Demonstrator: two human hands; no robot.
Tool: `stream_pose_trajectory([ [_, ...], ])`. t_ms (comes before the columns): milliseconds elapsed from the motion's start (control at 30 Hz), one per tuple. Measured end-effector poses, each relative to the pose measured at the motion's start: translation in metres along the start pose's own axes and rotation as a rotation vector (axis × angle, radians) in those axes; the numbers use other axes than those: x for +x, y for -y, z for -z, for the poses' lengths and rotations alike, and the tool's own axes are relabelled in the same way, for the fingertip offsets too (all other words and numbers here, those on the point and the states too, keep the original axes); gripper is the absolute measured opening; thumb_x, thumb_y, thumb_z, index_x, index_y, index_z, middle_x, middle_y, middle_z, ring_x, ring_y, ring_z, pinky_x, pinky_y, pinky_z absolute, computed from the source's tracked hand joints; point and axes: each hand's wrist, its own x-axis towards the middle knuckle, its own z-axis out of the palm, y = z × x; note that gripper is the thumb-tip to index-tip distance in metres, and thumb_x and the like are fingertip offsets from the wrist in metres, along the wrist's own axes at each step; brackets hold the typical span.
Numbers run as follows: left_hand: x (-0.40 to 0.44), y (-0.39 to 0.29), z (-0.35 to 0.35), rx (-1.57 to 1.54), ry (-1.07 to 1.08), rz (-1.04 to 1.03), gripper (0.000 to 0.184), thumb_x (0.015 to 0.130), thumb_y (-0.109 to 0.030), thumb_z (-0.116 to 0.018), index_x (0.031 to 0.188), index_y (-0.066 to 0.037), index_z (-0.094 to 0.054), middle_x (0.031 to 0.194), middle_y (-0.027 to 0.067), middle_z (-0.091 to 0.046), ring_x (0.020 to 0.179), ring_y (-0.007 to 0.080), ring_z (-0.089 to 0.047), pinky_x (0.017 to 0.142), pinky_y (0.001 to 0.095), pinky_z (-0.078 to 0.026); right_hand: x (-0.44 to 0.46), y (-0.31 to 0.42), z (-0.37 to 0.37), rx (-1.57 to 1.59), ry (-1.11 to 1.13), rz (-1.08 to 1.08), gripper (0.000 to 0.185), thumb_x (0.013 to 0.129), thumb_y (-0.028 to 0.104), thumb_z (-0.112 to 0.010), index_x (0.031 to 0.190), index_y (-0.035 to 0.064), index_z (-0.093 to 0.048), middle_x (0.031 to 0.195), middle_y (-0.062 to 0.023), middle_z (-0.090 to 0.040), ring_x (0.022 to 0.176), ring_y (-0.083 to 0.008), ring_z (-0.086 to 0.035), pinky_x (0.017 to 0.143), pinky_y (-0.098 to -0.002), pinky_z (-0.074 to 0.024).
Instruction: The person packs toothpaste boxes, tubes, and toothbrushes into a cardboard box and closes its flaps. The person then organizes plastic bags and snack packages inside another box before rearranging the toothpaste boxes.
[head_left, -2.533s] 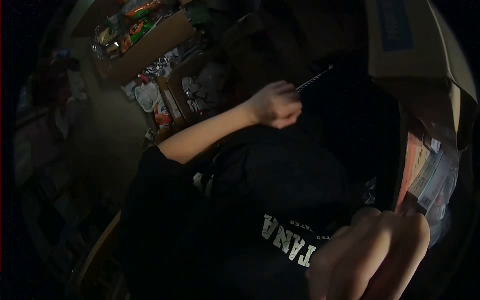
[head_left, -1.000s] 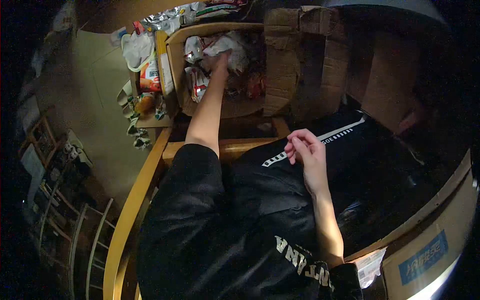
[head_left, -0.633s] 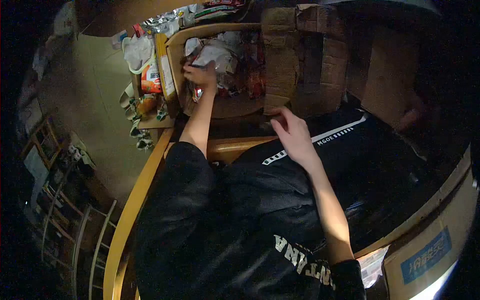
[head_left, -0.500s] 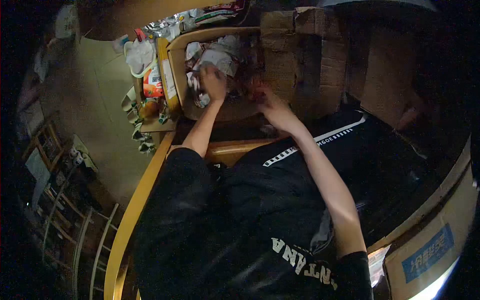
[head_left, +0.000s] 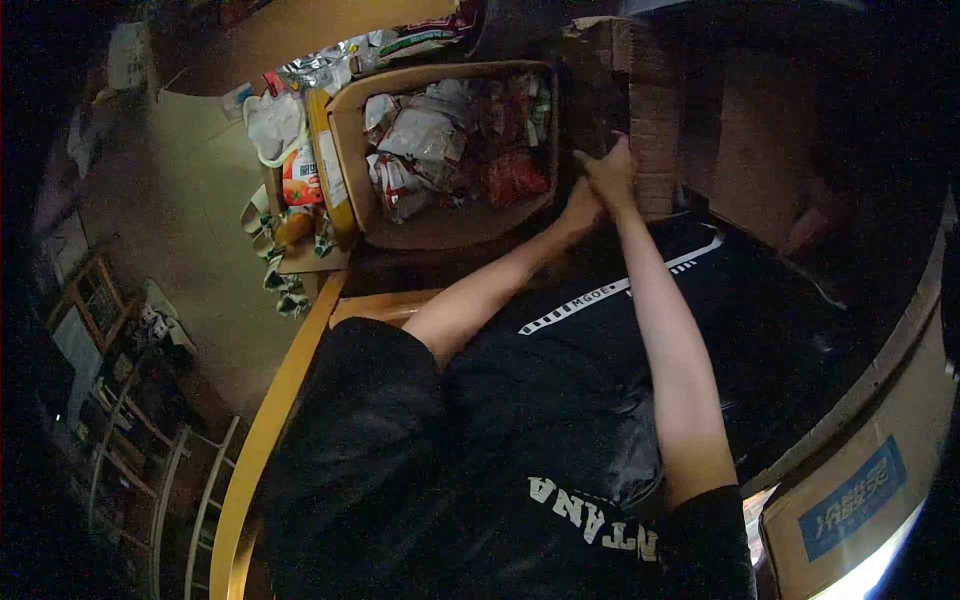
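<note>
Head view: left hand (head_left: 584, 204) beside right hand (head_left: 612, 172), grip unclear

The open cardboard box (head_left: 440, 230) faces up, white and red packets (head_left: 425, 135) heaped inside

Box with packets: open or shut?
Open. The packets are in plain view inside the box, with no flap over them.

- Open carton (head_left: 450, 234): one.
- Packets (head_left: 425, 137) inside: at least five; dim light limits the count.
- Blue-labelled carton (head_left: 790, 545): one.
- Hands: two, left hand (head_left: 584, 205) and right hand (head_left: 615, 178).
</note>
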Motion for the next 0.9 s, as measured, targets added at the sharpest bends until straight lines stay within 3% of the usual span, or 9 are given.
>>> stream_pose_trajectory([
  [167, 0.004, 0.018, 0.013, 0.283, 0.396, -0.649, 0.043, 0.079, -0.018, -0.051, 0.117, -0.003, -0.04, 0.131, 0.0127, -0.033, 0.114, 0.0331, -0.036, 0.089, 0.0386, -0.035, 0.019, -0.045, 0.049, 0.001, 0.017, -0.193, 0.021, 0.07, 0.018, -0.064, 0.076, -0.0016, -0.058, 0.072, -0.0125, -0.058, 0.068, -0.0256, -0.055, 0.064, -0.0367, -0.0423],
  [267, -0.006, -0.004, 0.026, -0.008, 0.532, -0.078, 0.053, 0.073, -0.015, -0.057, 0.12, -0.005, -0.036, 0.128, 0.016, -0.033, 0.11, 0.0356, -0.038, 0.085, 0.0425, -0.037, 0.013, -0.033, 0.064, 0.06, 0.022, -0.241, 0.019, 0.07, 0.012, -0.064, 0.067, -0.0038, -0.053, 0.052, -0.0094, -0.048, 0.049, -0.0248, -0.047, 0.052, -0.0377, -0.0391],
  [333, -0.02, 0.002, 0.032, 0.752, 0.021, 0.173, 0.069, 0.069, -0.022, -0.064, 0.126, -0.006, -0.028, 0.123, 0.02, -0.036, 0.107, 0.0338, -0.042, 0.082, 0.0442, -0.04, 0.012, -0.04, 0.057, 0.054, 0.016, -0.2, 0.021, 0.067, 0.013, -0.067, 0.07, -0.0032, -0.054, 0.056, -0.0127, -0.049, 0.052, -0.0271, -0.049, 0.053, -0.0375, -0.0399],
  [467, -0.043, 0.018, 0.055, 0.842, 0.048, 0.162, 0.072, 0.071, -0.019, -0.062, 0.129, -0.006, -0.023, 0.108, 0.0226, -0.045, 0.092, 0.0352, -0.049, 0.073, 0.0423, -0.043, 0.013, -0.048, 0.04, -0.129, -0.235, -0.095, 0.022, 0.067, 0.014, -0.065, 0.075, -0.0032, -0.055, 0.057, -0.0164, -0.05, 0.052, -0.0295, -0.05, 0.053, -0.0386, -0.0404],
  [567, -0.038, 0.04, 0.051, 0.782, 0.016, 0.017, 0.079, 0.071, -0.02, -0.063, 0.132, -0.003, -0.016, 0.089, 0.0206, -0.051, 0.077, 0.036, -0.052, 0.065, 0.042, -0.044, 0.004, -0.032, 0.04, -0.297, -0.268, 0.049, 0.015, 0.073, 0.015, -0.057, 0.08, 0.0022, -0.052, 0.065, -0.0209, -0.054, 0.071, -0.0367, -0.055, 0.059, -0.0439, -0.043],
  [700, -0.015, 0.028, 0.041, 0.772, -0.062, 0.277, 0.057, 0.076, -0.011, -0.054, 0.126, -0.003, -0.028, 0.078, 0.0189, -0.054, 0.071, 0.0321, -0.055, 0.053, 0.0398, -0.044, -0.001, -0.039, 0.02, -0.317, 0.07, 0.082, 0.011, 0.076, 0.014, -0.051, 0.082, 0.0052, -0.054, 0.075, -0.0214, -0.056, 0.068, -0.0395, -0.054, 0.058, -0.0445, -0.043],
  [800, -0.009, 0.043, 0.035, 0.834, -0.124, 0.335, 0.056, 0.077, -0.009, -0.053, 0.126, 0.0, -0.028, 0.074, 0.0184, -0.055, 0.068, 0.0301, -0.055, 0.053, 0.0394, -0.044, -0.02, -0.033, 0.005, -0.011, -0.028, 0.661, 0.022, 0.077, 0.023, -0.053, 0.087, 0.0039, -0.053, 0.082, -0.0224, -0.056, 0.077, -0.0381, -0.054, 0.063, -0.044, -0.0423],
  [867, -0.006, 0.036, 0.039, 0.901, -0.142, 0.297, 0.057, 0.077, -0.008, -0.052, 0.127, 0.002, -0.027, 0.074, 0.0188, -0.055, 0.067, 0.0295, -0.055, 0.053, 0.0393, -0.045, -0.009, -0.046, -0.032, -0.028, 0.069, 0.167, 0.034, 0.076, 0.031, -0.057, 0.091, 0.0008, -0.052, 0.088, -0.0218, -0.055, 0.085, -0.0365, -0.052, 0.069, -0.0434, -0.0407],
  [900, -0.006, 0.023, 0.046, 0.88, -0.111, 0.328, 0.057, 0.076, -0.007, -0.053, 0.126, 0.003, -0.027, 0.074, 0.0193, -0.055, 0.068, 0.0301, -0.056, 0.053, 0.0394, -0.045, -0.008, -0.044, -0.032, -0.026, 0.068, 0.166, 0.034, 0.076, 0.031, -0.057, 0.091, 0.0008, -0.052, 0.088, -0.0218, -0.055, 0.085, -0.0365, -0.052, 0.069, -0.0434, -0.0407],
])
